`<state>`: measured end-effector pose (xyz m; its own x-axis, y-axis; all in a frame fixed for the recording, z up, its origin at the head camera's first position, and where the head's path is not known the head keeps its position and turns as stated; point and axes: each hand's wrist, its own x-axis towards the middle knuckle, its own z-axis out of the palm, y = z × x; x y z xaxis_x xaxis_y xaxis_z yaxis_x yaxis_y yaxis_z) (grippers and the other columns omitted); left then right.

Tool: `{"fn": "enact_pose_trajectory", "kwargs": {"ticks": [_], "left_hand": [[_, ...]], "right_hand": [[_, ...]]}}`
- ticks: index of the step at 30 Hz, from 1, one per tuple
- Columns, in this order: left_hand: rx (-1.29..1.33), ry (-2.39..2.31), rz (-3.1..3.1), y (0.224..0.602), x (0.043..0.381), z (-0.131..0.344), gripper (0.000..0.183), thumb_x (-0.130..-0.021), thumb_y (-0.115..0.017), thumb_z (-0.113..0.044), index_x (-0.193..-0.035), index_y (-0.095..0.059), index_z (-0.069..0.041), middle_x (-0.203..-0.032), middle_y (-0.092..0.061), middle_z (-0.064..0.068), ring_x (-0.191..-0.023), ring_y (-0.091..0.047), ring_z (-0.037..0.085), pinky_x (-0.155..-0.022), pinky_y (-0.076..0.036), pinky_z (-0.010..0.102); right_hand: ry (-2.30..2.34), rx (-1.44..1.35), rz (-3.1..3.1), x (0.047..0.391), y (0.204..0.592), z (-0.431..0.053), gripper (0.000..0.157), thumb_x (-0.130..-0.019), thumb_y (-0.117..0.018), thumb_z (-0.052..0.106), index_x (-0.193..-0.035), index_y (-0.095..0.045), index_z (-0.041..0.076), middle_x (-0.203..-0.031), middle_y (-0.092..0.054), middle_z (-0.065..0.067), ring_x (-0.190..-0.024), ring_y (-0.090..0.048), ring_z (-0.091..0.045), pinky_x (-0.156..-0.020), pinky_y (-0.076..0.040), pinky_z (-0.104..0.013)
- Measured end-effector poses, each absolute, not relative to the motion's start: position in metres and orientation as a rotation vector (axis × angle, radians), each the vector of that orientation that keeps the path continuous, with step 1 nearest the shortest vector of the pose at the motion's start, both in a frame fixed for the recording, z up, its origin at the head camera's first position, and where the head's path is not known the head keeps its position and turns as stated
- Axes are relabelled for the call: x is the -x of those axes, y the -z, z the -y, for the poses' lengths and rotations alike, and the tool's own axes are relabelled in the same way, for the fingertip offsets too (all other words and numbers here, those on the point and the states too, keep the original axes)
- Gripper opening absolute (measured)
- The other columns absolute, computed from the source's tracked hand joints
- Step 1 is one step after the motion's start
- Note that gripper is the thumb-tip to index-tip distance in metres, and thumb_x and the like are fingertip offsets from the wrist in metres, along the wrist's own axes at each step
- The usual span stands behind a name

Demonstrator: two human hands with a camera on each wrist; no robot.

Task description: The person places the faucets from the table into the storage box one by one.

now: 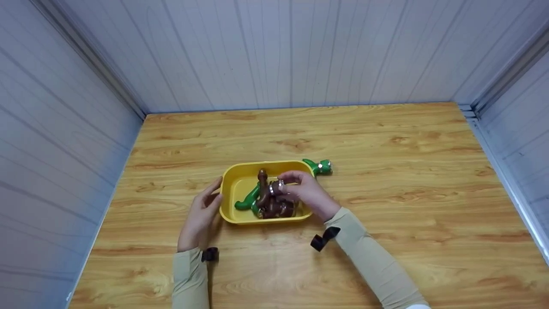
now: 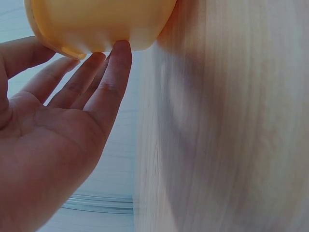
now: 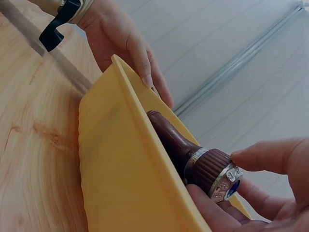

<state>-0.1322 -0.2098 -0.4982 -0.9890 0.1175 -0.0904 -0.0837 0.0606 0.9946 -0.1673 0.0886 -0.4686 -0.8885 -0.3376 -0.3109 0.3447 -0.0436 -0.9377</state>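
Note:
A yellow plastic box [image 1: 242, 172] stands on the table, with brown and green plastic taps in it. My left hand [image 1: 201, 214] is at the box's left end, its fairly straight fingers [image 2: 112, 87] touching the outer wall. Over the right half of the box, my right hand [image 1: 309, 194] pinches a brown tap [image 3: 210, 166] by its ribbed, silver-banded knob, with the thumb and fingers on either side. The spout reaches down inside the wall. Below it lie another brown tap [image 1: 274, 210], partly hidden by the hand, and a green tap [image 1: 248, 201].
Another green tap [image 1: 324, 167] lies on the wooden table [image 1: 386, 146] just outside the box's back right corner. Pale panelled walls [image 1: 274, 51] enclose the table at the back and both sides. Each wrist wears a black strap.

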Motion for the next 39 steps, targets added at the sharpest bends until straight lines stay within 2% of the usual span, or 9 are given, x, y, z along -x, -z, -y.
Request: {"fn": "enact_pose_trajectory", "kwargs": {"ticks": [13,30,35,39], "left_hand": [[-0.072,-2.07,-2.195,0.4991,0.1312,0.2099,0.047,-0.098,-0.049,0.0,-0.144,-0.043,-0.006,-0.145,-0.041,0.009,-0.122,-0.047,0.03,-0.097,-0.042,0.025],[-0.063,-2.031,-2.239,0.4987,0.1311,0.209,0.047,-0.098,-0.051,-0.003,-0.144,-0.042,-0.007,-0.145,-0.042,0.005,-0.126,-0.044,0.02,-0.102,-0.036,0.023],[-0.051,-2.06,-2.202,0.5,0.1319,0.209,0.047,-0.098,-0.05,-0.002,-0.144,-0.042,-0.007,-0.146,-0.041,0.006,-0.124,-0.045,0.023,-0.1,-0.038,0.024],[-0.04,-2.098,-2.171,0.5006,0.1327,0.2084,0.047,-0.098,-0.049,0.0,-0.144,-0.042,-0.006,-0.145,-0.041,0.008,-0.123,-0.047,0.027,-0.097,-0.042,0.025]], "right_hand": [[1.951,-0.001,-1.757,0.17,0.4698,-0.0839,0.037,-0.089,-0.064,0.002,-0.123,-0.053,-0.006,-0.115,-0.058,-0.016,-0.098,-0.063,-0.025,-0.09,-0.049,-0.043],[1.97,-0.016,-1.727,0.1708,0.4709,-0.0833,0.037,-0.088,-0.064,0.002,-0.123,-0.054,-0.006,-0.117,-0.057,-0.016,-0.099,-0.062,-0.026,-0.092,-0.048,-0.044],[1.99,0.006,-1.715,0.1707,0.4718,-0.082,0.036,-0.089,-0.064,0.002,-0.122,-0.053,-0.007,-0.117,-0.056,-0.015,-0.099,-0.062,-0.025,-0.091,-0.049,-0.044],[2.006,-0.001,-1.696,0.1704,0.4704,-0.0811,0.03,-0.092,-0.059,0.005,-0.12,-0.054,-0.006,-0.115,-0.057,-0.014,-0.099,-0.062,-0.024,-0.091,-0.049,-0.043]]}}
